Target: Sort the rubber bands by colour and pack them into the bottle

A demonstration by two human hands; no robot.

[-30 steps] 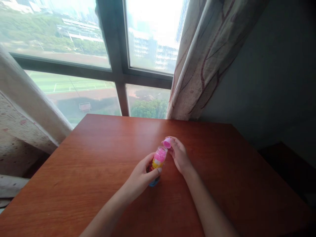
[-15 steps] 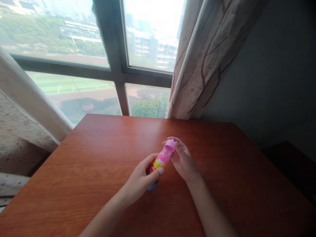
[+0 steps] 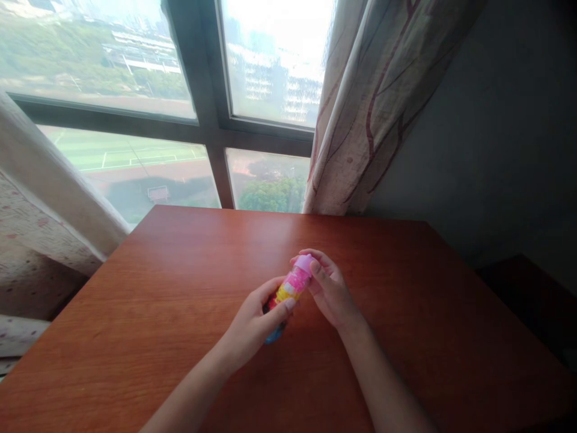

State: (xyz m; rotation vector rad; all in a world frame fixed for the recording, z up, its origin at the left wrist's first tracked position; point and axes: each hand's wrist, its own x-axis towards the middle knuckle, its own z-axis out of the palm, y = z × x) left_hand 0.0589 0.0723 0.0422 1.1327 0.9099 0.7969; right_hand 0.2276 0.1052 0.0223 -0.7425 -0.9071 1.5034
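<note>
A small clear bottle (image 3: 290, 288) filled with pink, yellow, red and blue contents is held tilted above the brown wooden table (image 3: 180, 282). My left hand (image 3: 255, 325) is wrapped round its lower half, thumb on top. My right hand (image 3: 331, 288) pinches the pink cap (image 3: 305, 263), which sits on the bottle's upper end. The bottle's blue bottom pokes out below my left fingers.
A window with a dark frame (image 3: 198, 120) lies beyond the table's far edge. Patterned curtains hang at the left (image 3: 40, 198) and the right (image 3: 369, 108). A dark wall (image 3: 496, 138) stands at the right, with a low dark surface (image 3: 527, 294) beside the table.
The pink cap was held apart above the bottle's open mouth; now it rests on the bottle's top. The bottle has tilted further to the right.
</note>
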